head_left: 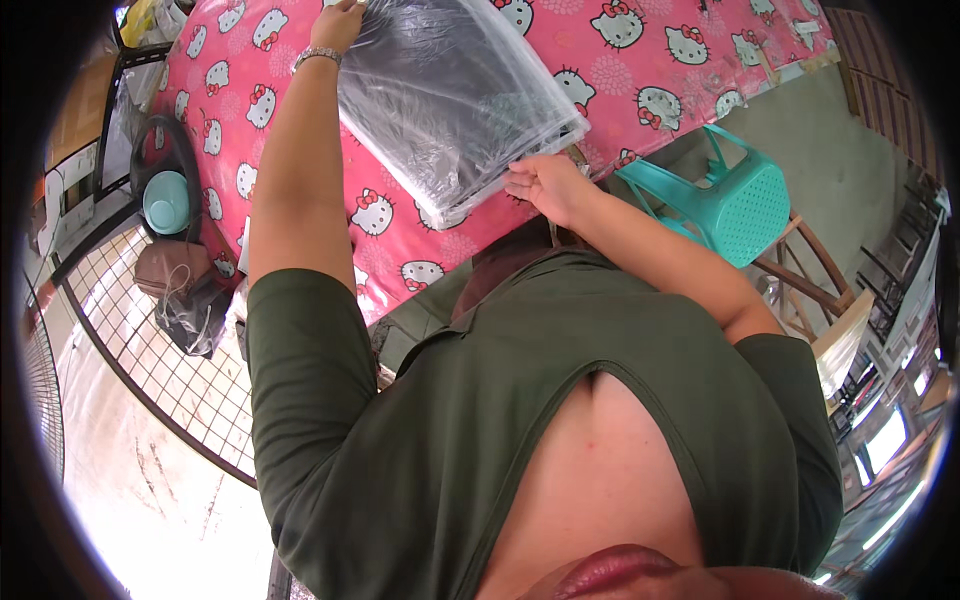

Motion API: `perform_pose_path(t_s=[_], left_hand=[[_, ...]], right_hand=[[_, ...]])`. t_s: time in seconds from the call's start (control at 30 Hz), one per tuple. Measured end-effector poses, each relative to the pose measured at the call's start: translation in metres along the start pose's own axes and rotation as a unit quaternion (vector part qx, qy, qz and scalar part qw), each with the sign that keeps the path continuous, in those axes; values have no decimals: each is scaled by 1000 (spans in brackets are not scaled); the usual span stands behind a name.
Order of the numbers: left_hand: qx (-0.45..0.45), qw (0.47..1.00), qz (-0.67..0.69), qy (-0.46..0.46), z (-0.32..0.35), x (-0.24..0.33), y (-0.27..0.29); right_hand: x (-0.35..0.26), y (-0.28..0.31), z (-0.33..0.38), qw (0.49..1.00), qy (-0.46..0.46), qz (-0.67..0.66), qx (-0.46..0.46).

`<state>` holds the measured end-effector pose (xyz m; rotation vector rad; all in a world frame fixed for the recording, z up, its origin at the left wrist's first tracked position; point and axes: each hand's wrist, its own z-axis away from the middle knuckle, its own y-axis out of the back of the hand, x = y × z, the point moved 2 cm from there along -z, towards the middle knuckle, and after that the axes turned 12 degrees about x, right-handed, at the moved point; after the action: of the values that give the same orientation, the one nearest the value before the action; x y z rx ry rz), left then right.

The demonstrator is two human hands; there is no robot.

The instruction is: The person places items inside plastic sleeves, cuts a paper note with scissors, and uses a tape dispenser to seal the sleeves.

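A large clear plastic bag (455, 85) lies flat and wrinkled on the table, with a dark greyish sheet or layer showing through it. At its far left edge my left hand (345, 18) is closed on the plastic; the frame's upper border cuts off part of the fingers. My right hand (545, 185) is at the near right edge, its fingers loosely extended and their tips touching the rim of the bag. Whether any plastic is pinched under the right fingers is hidden.
A pink table cover (640, 75) with cartoon cat prints lies under the bag. To the right is a turquoise plastic stool (745, 205), tipped in view, beside a wooden chair (815, 265). A wire grid (150, 340) and a light turquoise bowl (168, 203) are at left.
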<state>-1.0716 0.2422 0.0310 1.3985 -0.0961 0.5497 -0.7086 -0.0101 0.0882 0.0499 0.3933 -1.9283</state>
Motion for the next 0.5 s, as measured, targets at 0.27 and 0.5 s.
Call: perform_pose_path(t_s=[0.27,0.5], left_hand=[[126,954,-194,-191,-7,-39,-26],[122,982,-110,-94,17,7,-19]], right_hand=[[-1,-9,6,997,-16,54,48],[-7,-25,-2,996,-12,8,90]])
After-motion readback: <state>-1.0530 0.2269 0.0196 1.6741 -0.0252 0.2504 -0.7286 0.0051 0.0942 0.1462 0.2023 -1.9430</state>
